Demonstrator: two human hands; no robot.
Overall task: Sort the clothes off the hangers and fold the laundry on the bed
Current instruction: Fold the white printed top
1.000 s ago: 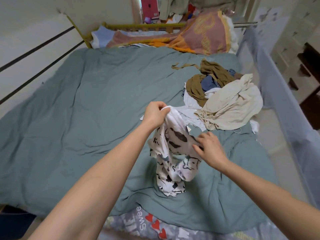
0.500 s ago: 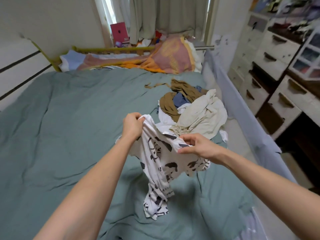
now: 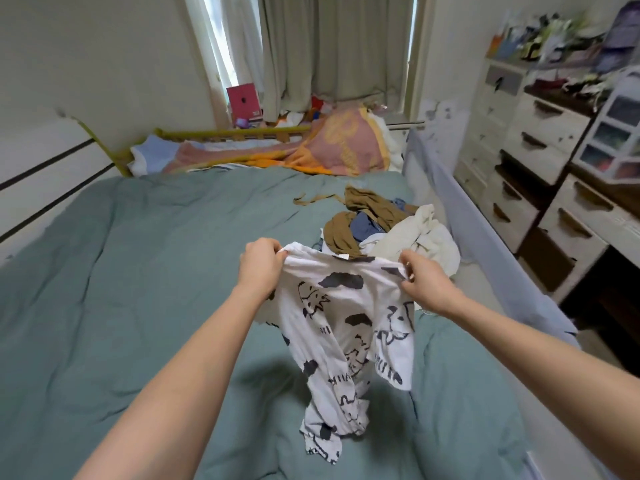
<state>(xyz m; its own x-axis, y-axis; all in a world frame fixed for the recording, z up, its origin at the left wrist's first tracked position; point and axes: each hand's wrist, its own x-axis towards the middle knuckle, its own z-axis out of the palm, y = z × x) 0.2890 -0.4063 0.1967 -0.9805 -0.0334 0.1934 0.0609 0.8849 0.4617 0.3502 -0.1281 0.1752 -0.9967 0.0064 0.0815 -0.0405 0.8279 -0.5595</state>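
Observation:
A white garment with black cartoon prints (image 3: 346,327) hangs in the air above the green bed cover (image 3: 121,289), stretched by its top edge. My left hand (image 3: 261,266) grips the left corner of that edge and my right hand (image 3: 420,282) grips the right corner. The garment's lower end dangles down and touches the cover. Behind it on the bed lies a pile of laundry (image 3: 391,230) with brown, blue, white and cream pieces.
A grey padded rail (image 3: 485,244) runs along the bed's right side. White drawers (image 3: 540,161) with clutter on top stand at the right. A pink and orange blanket (image 3: 339,147) lies at the head of the bed, under curtains (image 3: 332,46).
Both hands have lifted the printed garment and pulled it apart, spreading its top edge wide. My right hand has shifted from the garment's middle to its right corner. The camera tilted upward.

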